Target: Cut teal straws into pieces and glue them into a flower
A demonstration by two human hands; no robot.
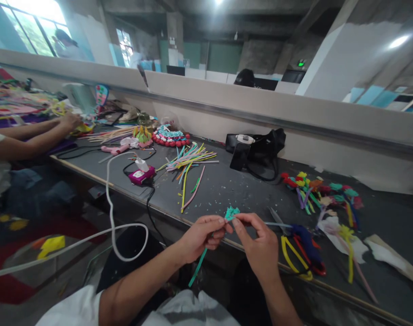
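In the head view, a ruffled teal flower (231, 213) sits between both hands: the left hand (208, 232) pinches its base, the right hand (258, 240) its crinkled edge. Below the flower hangs a flat teal strip (197, 268); left of it, slim pastel strips (190, 158) lie heaped; beyond it slumps a glossy black bag (277, 141).

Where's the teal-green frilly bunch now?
In the head view, the bunch is just right of centre, pinched by the left hand and right hand near the front edge of the dark table.
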